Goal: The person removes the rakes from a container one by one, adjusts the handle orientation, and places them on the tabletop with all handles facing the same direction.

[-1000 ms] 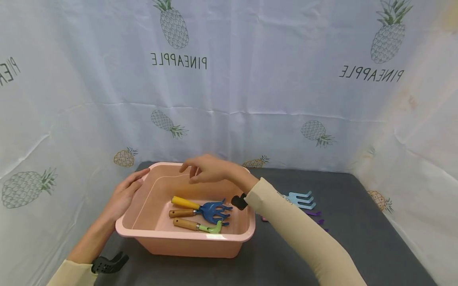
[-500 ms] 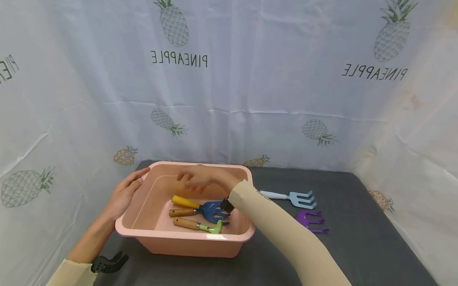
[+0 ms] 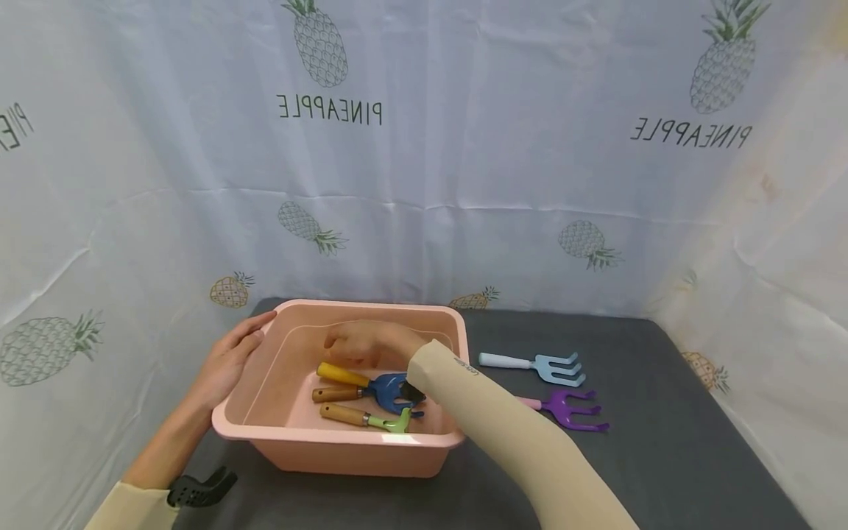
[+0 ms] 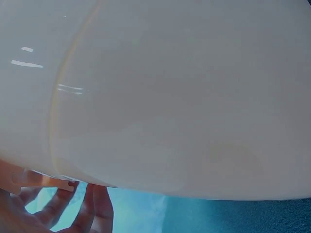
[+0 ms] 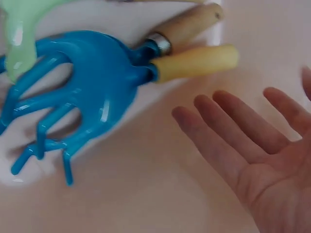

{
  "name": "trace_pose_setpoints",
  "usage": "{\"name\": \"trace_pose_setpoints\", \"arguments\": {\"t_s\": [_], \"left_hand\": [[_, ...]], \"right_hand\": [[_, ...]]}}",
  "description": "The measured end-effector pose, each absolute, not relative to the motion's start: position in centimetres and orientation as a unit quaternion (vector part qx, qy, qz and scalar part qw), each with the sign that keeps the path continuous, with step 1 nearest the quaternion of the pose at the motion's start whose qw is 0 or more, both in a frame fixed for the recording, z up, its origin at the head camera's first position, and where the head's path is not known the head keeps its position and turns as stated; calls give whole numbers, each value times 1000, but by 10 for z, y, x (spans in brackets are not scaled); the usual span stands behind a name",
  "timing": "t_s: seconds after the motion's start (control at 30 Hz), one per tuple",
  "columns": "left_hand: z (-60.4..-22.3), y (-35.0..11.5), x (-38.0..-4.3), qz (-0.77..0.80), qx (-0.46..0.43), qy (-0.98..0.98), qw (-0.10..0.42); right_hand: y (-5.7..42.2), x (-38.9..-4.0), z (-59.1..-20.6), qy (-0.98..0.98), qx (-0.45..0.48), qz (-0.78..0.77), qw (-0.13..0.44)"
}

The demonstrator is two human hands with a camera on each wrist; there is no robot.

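Note:
A pink plastic basin (image 3: pixel 344 455) stands on the dark table. My left hand (image 3: pixel 225 368) holds its left rim; in the left wrist view the fingers (image 4: pixel 99 208) show past the basin's edge. Inside lie two blue-headed hand rakes, their heads overlapping: one with a yellow handle (image 5: pixel 199 63), one with a wooden handle (image 5: pixel 189 28). A light green hand tool (image 3: pixel 347 415) with a wooden handle lies nearer the front wall. My right hand (image 3: pixel 371 341) is inside the basin behind the yellow handle, fingers extended and apart from the tools in the right wrist view.
Right of the basin, a light blue hand rake (image 3: pixel 550 368) lies on the table (image 3: pixel 662 456). In front of it is a purple hand rake (image 3: pixel 571 409) with a pink handle, partly behind my right sleeve. A pineapple-print curtain (image 3: pixel 450 162) surrounds the table.
My right hand has lowered from above the basin's far rim to inside it, near the yellow handle. More of the rakes on the right now shows. The left hand stays put.

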State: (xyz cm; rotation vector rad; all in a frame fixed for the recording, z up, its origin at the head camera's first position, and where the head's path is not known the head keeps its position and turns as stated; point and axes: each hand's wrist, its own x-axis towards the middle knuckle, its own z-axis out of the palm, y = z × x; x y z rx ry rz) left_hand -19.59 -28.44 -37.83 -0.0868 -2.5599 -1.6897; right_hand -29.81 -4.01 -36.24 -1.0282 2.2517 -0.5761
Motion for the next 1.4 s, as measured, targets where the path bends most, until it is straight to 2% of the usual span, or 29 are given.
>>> {"name": "trace_pose_setpoints", "arguments": {"t_s": [0.13,0.2,0.37,0.63,0.9,1.03,1.27,1.4], "left_hand": [[-378,-284,-196,-559,-29,-828,31],[-378,-284,-197,-560,-30,-827,29],[-379,-284,-197,-556,-28,-830,32],[-379,-284,-197,-557,-23,-829,37],[-379,-284,-195,-557,-27,-829,35],[-379,-284,-195,-559,-26,-828,34],[-378,-285,-194,-551,-30,-834,28],[-377,-286,-195,-538,-33,-842,37]], "right_hand": [[-41,-298,-370,831,-369,-266,322],[-42,-298,-373,833,-366,-268,316],[-45,-296,-380,856,-365,-235,281],[-49,-294,-394,873,-362,-202,254],[-55,-291,-406,876,-428,-127,181],[-55,-287,-408,880,-406,-151,193],[-57,-286,-410,885,-434,-89,144],[-57,-286,-410,887,-434,-77,138]]}}
